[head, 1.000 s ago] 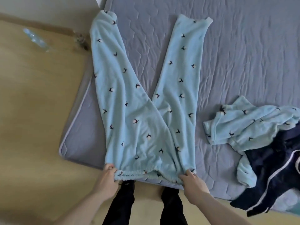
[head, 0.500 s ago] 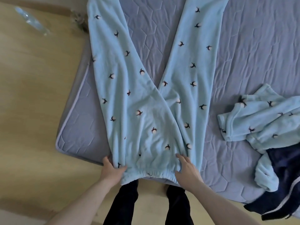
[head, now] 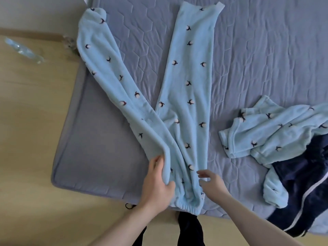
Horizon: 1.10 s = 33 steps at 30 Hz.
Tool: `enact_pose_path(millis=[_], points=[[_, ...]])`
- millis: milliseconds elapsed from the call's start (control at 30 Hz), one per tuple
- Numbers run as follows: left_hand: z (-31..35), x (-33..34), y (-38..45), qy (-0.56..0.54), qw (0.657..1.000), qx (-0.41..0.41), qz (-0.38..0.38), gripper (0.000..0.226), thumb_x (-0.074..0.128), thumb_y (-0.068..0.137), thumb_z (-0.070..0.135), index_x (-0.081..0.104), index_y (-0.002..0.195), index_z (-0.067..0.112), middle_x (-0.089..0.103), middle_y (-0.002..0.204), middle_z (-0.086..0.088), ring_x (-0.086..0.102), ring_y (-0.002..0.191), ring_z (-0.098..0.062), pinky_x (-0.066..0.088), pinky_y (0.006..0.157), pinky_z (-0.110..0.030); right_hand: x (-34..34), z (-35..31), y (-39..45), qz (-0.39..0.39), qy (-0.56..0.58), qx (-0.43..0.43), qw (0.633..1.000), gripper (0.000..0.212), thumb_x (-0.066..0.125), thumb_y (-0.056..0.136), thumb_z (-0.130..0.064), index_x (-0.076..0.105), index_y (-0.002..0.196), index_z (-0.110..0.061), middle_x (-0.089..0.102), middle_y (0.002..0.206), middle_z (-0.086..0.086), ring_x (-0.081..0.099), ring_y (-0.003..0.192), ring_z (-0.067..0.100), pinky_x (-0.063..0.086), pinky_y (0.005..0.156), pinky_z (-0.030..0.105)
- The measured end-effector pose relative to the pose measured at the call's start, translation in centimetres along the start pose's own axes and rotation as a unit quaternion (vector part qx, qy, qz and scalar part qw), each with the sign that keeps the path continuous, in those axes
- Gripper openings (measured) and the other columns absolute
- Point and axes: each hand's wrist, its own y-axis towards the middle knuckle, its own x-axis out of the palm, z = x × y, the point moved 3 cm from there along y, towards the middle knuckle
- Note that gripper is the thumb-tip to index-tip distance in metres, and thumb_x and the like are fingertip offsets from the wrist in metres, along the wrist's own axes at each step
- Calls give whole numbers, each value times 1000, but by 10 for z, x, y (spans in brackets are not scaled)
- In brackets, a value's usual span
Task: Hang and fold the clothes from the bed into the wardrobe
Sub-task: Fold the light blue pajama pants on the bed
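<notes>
You are folding the pyjama trousers at the bed's near edge: your left hand pinches the hip fold, your right hand hovers spread. Next, carry that leg across.

Fleecy matt pyjama trousers, quilted bed cover, smooth wood floor
</notes>
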Motion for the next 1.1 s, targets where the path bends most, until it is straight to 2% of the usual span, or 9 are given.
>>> enact_pose_path(millis=[100, 233, 467, 567, 700, 800, 867, 967, 1100], points=[[30, 40, 8, 120, 988, 42, -84, 71, 57, 78, 16, 33, 141, 38, 30, 134, 18, 61, 89, -19, 53, 72, -37, -22, 7, 4, 36, 66, 31, 997, 28, 54, 96, -6, 67, 113, -24, 67, 110, -9, 71, 84, 13, 58, 71, 33], [39, 90, 14, 241, 949, 51, -197, 72, 63, 84, 20, 28, 144, 37, 25, 136, 8, 63, 90, -33, 42, 66, -36, -37, 18, 10, 57, 108, 60, 991, 28, 49, 96, -2, 68, 106, -21, 71, 105, 0, 72, 80, 20, 58, 77, 41], [-16, 110, 36, 248, 887, -20, -390, 55, 67, 85, 40, 49, 137, 45, 30, 148, 7, 54, 125, -27, 45, 105, -38, -42, 26, 23, 47, 75, 59, 994, 27, 51, 95, -5, 68, 110, -21, 71, 103, -4, 71, 83, 19, 59, 79, 42], [-32, 81, 69, 153, 938, -50, -308, 37, 70, 85, 38, 67, 122, 37, 52, 131, 13, 56, 122, -12, 42, 101, -23, -43, 10, 32, 44, 34, 13, 998, 17, 57, 98, -22, 66, 110, -30, 70, 105, -10, 70, 81, 9, 53, 61, 24], [-32, 2, 146, 45, 993, -108, -4, 17, 74, 83, 23, 65, 79, 36, 65, 86, 19, 62, 83, -9, 40, 71, -8, -36, -34, 46, 66, 20, -70, 995, 27, 70, 92, -35, 62, 117, -33, 65, 110, -16, 64, 93, 0, 52, 70, 21], [-34, -56, 207, -5, 975, -173, 137, 13, 75, 83, 25, 63, 90, 27, 69, 93, 5, 68, 89, -24, 54, 80, -29, -26, -73, 57, 76, -3, -126, 989, 46, 76, 84, -50, 53, 122, -41, 56, 116, -25, 57, 102, -4, 45, 75, 17], [-42, -81, 244, -32, 961, -218, 169, 33, 75, 83, 34, 62, 109, 19, 66, 115, -2, 66, 104, -29, 56, 93, -45, -17, -95, 67, 80, -15, -155, 985, 58, 78, 79, -55, 49, 128, -42, 51, 120, -26, 54, 106, -2, 43, 79, 19], [-46, -97, 286, -76, 944, -265, 182, 63, 78, 82, 40, 55, 132, 11, 59, 129, -4, 61, 111, -25, 54, 99, -47, 0, -119, 85, 79, -53, -189, 977, 70, 79, 75, -58, 46, 134, -39, 45, 125, -23, 49, 112, 2, 45, 82, 21], [-41, -90, 321, -223, 915, -292, 169, 49, 83, 80, 34, 60, 119, 15, 69, 115, -3, 67, 86, -13, 59, 71, -30, 16, -131, 105, 67, -148, -201, 966, 56, 72, 83, -39, 47, 133, -33, 50, 125, -14, 56, 104, 13, 49, 80, 28]])
